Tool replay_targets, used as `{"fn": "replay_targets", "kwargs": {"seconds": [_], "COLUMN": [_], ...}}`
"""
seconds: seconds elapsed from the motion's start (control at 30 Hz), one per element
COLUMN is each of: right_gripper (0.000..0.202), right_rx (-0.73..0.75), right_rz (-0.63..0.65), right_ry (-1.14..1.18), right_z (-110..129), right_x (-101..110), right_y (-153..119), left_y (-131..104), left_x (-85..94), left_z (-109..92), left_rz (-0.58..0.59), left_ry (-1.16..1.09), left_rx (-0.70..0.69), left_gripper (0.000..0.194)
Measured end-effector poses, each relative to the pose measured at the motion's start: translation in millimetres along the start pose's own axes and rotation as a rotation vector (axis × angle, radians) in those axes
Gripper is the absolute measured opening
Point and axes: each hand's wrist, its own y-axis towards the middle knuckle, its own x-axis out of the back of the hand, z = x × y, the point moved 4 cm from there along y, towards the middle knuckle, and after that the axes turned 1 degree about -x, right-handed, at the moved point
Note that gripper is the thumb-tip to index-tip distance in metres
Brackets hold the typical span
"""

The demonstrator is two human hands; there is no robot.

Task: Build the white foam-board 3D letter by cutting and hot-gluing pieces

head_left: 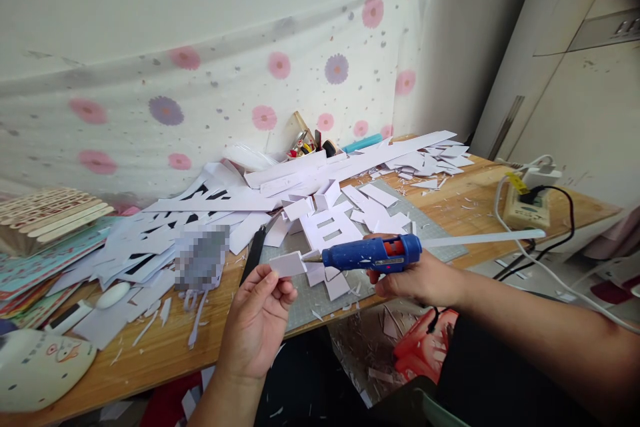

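Observation:
Between thumb and fingers, my left hand (263, 320) pinches a small white foam board piece (289, 265) above the table's front edge. My right hand (415, 280) is wrapped round a blue hot glue gun (373, 253), with a long white glue stick (483, 238) sticking out of its back. The gun's nozzle points left and meets or nearly meets the right end of the held piece. Behind them, a white panel with rectangular cutouts (340, 221) lies among small folded white pieces on a grey cutting mat (425, 213).
White sheets and offcuts (170, 227) heap along the back and left of the wooden table (210, 330). A black cutter-like tool (254, 255) lies left of the mat. On the right, a power strip (527, 207) trails cables. Bundled wooden sticks (55, 213) stand at far left.

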Motion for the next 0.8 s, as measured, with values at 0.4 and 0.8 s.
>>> {"fn": "replay_targets", "kwargs": {"seconds": [0.4, 0.8], "right_gripper": [0.015, 0.011], "right_rx": [0.017, -0.026], "right_rz": [0.025, -0.228], "right_ry": [-0.085, -0.115], "right_z": [0.2, -4.1], "right_x": [-1.4, 27.6], "right_y": [-0.5, 2.6], "left_y": [1.0, 0.6], "left_x": [4.3, 20.7], "left_z": [-3.0, -12.6], "left_rz": [-0.009, -0.062], "left_ry": [-0.021, 1.147], "left_rx": [-0.008, -1.043], "left_gripper": [0.028, 0.015]}}
